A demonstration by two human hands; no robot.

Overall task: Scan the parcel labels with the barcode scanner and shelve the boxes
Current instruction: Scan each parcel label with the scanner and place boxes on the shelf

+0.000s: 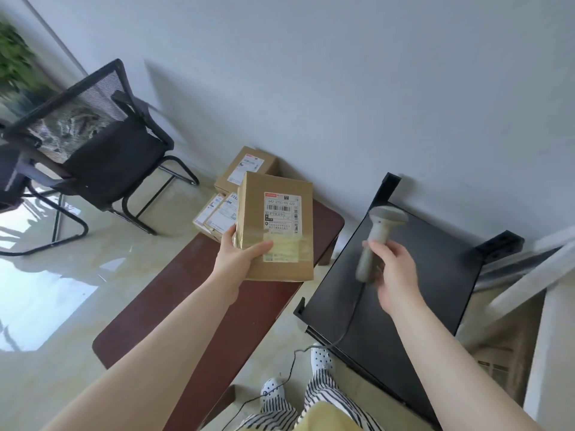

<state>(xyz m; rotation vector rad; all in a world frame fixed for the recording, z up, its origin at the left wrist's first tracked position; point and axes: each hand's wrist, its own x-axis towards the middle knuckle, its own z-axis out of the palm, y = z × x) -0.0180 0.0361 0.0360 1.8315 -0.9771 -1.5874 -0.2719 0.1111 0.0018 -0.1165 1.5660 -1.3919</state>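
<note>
My left hand (pixel 239 256) grips a brown cardboard parcel (pixel 280 194) by its lower left corner and holds it up over the brown table (pixel 193 306). Its white shipping label (pixel 282 214) with barcodes faces me. My right hand (pixel 393 275) grips the handle of a grey barcode scanner (pixel 381 231), upright, head at the top, to the right of the parcel and apart from it. The scanner's cable (pixel 351 318) hangs down toward the floor. The black shelf unit (pixel 413 290) stands under my right hand.
Three more labelled parcels (pixel 245 169) lie at the table's far end by the wall. A black mesh chair (pixel 93 144) stands at the left on the glossy floor. White rails (pixel 529 275) lean at the right. My feet (pixel 320 359) are below.
</note>
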